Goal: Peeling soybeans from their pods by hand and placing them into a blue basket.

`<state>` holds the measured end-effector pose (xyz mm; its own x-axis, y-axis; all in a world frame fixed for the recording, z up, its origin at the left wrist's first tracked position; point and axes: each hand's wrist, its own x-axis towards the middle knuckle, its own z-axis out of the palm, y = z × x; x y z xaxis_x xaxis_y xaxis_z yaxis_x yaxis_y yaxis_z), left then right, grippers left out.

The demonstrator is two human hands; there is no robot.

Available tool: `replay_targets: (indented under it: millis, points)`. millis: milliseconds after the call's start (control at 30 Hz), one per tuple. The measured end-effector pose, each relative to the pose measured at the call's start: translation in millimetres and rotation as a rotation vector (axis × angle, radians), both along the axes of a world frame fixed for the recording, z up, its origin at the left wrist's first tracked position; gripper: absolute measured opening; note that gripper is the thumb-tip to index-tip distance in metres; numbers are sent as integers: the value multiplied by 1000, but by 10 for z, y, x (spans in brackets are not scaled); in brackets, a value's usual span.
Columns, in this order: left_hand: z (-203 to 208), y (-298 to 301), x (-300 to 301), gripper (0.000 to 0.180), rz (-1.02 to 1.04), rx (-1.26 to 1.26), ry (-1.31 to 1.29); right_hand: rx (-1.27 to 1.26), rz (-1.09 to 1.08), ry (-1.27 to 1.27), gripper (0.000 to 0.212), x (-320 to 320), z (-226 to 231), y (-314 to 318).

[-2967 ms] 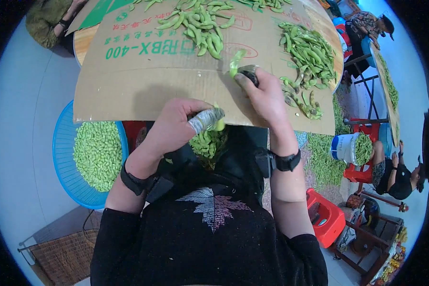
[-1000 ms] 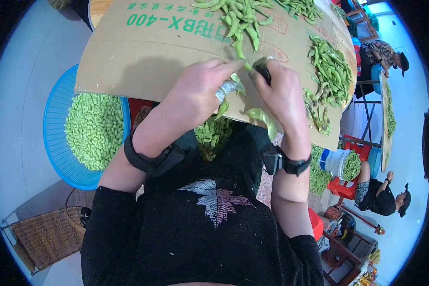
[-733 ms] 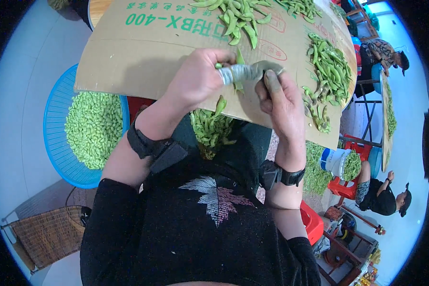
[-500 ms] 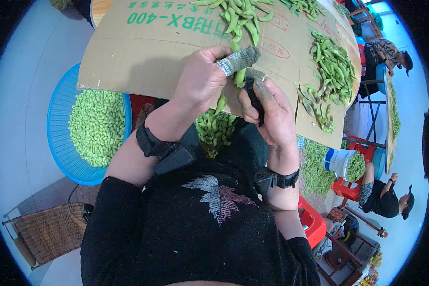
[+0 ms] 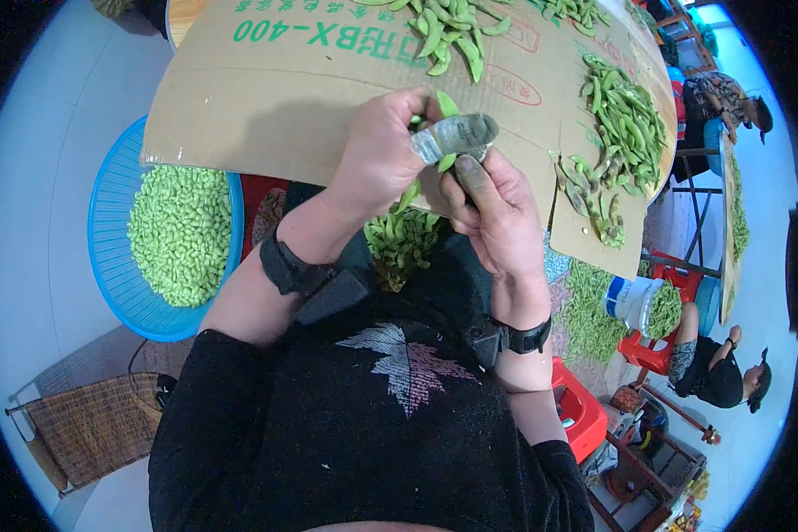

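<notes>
My left hand [image 5: 374, 151] is closed on green bean pods above the near edge of a cardboard sheet [image 5: 266, 115]. One bean pod [image 5: 447, 105] sticks up past its fingers, and another pod [image 5: 408, 196] hangs beneath the palm. A greyish, worn sleeve [image 5: 457, 137] covers the left thumb. My right hand [image 5: 508, 213] is closed, its stained thumb and fingers meeting the lower end of a pod beside the left thumb; part of that grip is hidden. Below the hands, more pods [image 5: 402, 238] lie in my lap.
A blue basket [image 5: 106, 266] of shelled beans stands at left. Pod piles [image 5: 457, 35] [image 5: 625, 124] lie on the cardboard. Right of me are a red stool [image 5: 578, 412], pods on the floor [image 5: 590, 310] and a white bucket [image 5: 628, 301]. Two people [image 5: 718, 368] sit farther right.
My left thumb has swung down and right, across the pod and against my right hand. The right fingers' dark covering, visible before, is now mostly hidden.
</notes>
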<state>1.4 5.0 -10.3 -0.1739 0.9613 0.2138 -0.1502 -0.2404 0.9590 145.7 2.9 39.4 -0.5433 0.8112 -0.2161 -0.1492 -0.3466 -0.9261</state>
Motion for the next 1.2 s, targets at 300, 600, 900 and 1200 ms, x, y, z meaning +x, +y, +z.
replay_targets:
  millis: [300, 600, 900, 1200]
  points:
    - [110, 56, 35, 11, -274, -256, -582, 33, -78, -73, 13, 26, 28, 64]
    - [51, 78, 153, 27, -108, -71, -350, 250, -260, -308, 11, 27, -60, 219]
    - [169, 47, 57, 33, -278, -252, -678, 21, -140, -221, 17, 3, 17, 229]
    - [180, 9, 208, 44, -64, 25, 47, 162, -262, -141, 20, 71, 56, 437]
